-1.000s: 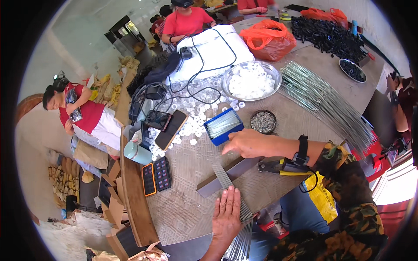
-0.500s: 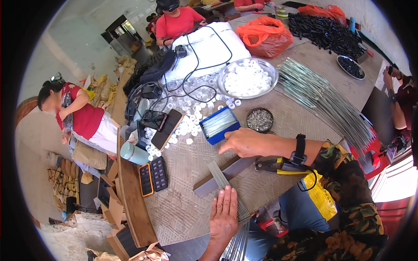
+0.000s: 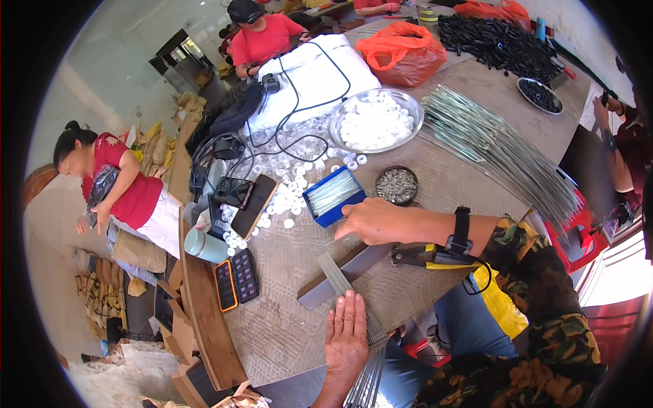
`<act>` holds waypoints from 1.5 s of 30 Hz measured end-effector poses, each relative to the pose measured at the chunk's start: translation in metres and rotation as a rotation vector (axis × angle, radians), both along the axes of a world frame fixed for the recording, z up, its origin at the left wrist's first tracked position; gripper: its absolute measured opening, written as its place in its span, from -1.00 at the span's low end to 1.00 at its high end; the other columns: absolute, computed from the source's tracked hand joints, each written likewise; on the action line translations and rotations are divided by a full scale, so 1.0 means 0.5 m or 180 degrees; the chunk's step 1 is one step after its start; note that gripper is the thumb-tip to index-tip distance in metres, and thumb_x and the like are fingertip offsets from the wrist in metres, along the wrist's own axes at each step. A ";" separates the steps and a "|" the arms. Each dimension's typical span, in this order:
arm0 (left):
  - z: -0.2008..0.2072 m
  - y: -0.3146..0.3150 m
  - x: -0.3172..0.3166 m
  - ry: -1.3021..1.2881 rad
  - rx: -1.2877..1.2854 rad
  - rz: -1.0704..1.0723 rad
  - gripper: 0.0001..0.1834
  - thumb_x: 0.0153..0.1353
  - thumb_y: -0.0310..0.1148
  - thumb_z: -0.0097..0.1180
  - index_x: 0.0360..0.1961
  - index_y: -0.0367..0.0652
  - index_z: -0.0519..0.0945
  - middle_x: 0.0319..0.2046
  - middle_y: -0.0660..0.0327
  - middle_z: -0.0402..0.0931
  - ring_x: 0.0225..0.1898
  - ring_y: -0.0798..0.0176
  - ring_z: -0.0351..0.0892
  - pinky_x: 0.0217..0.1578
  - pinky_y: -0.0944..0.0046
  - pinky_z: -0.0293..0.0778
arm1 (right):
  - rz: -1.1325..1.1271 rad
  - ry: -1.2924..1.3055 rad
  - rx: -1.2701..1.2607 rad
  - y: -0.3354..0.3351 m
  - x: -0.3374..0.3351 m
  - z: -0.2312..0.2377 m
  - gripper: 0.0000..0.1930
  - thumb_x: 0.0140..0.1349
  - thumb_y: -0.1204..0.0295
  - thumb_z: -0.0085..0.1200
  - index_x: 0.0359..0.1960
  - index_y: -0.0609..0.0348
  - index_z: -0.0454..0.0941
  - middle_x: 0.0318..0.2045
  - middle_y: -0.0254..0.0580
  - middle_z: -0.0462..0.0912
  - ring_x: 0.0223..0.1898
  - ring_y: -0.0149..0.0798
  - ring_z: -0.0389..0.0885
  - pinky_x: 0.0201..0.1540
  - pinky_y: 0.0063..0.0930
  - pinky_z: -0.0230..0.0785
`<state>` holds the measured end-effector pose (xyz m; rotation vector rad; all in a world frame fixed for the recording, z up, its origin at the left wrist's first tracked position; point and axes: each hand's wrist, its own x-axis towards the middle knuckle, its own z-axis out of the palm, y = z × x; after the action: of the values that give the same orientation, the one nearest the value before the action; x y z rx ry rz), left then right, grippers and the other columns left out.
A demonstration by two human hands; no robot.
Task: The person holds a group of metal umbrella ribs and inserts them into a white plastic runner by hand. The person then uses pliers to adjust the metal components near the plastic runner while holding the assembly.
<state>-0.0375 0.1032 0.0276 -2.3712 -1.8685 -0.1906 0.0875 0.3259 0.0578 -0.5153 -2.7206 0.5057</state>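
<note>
My left hand lies flat, fingers stretched, on a bundle of thin metal rods. The rods run across a grey metal bar and past the near table edge. Just in front of the blue box, my right hand is closed with thumb and forefinger together; a tiny pale piece seems to show at the fingertips, too small to name. Thin pale sticks fill the box. Beside my right wrist rest pliers with yellow and black handles.
A round dish of small metal pieces stands behind my right hand. Around it are a metal bowl of white caps, long wires, a phone, a bit case and a jar. Other people work nearby.
The view has shifted slightly, so the table's things sit a little further left. My hands keep nearly the same places. The person at the left has lowered their hands with a dark bag.
</note>
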 end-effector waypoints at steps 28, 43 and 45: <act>0.014 0.004 0.007 -0.0143 -0.0040 -0.0084 -0.22 -0.11 0.12 0.13 0.11 -0.06 0.29 0.16 -0.09 0.10 0.18 -0.04 0.13 0.10 0.05 0.14 | 0.0085 -0.0069 -0.0023 -0.018 -0.056 0.011 -0.79 -0.16 0.60 0.02 -0.39 0.27 0.43 -0.38 0.02 0.51 -0.34 0.01 0.53 -0.39 -0.16 0.35; 0.003 -0.003 -0.001 -0.0526 -0.0011 -0.0289 -0.09 -0.16 0.01 0.18 0.22 -0.02 0.08 0.25 0.07 -0.10 0.26 0.09 -0.05 0.17 0.17 0.07 | -0.0378 -0.0777 0.1340 -0.069 -0.009 0.080 -0.83 -0.05 0.45 -0.01 -0.37 0.17 0.45 -0.43 -0.17 0.51 -0.42 -0.14 0.55 -0.47 -0.22 0.32; 0.007 -0.025 -0.015 -0.0657 -0.0034 -0.0135 -0.08 -0.17 -0.03 0.20 0.23 -0.02 0.05 0.26 0.07 -0.12 0.27 0.08 -0.08 0.17 0.17 0.05 | -0.0101 -0.0862 0.1235 -0.141 0.014 0.138 -0.80 -0.01 0.41 0.00 -0.31 0.15 0.42 -0.43 -0.19 0.51 -0.41 -0.14 0.54 -0.47 -0.22 0.30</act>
<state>-0.0449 0.0906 0.0310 -2.4840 -1.9077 -0.4463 0.0944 0.2553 0.1266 -0.5518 -2.9527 -0.1140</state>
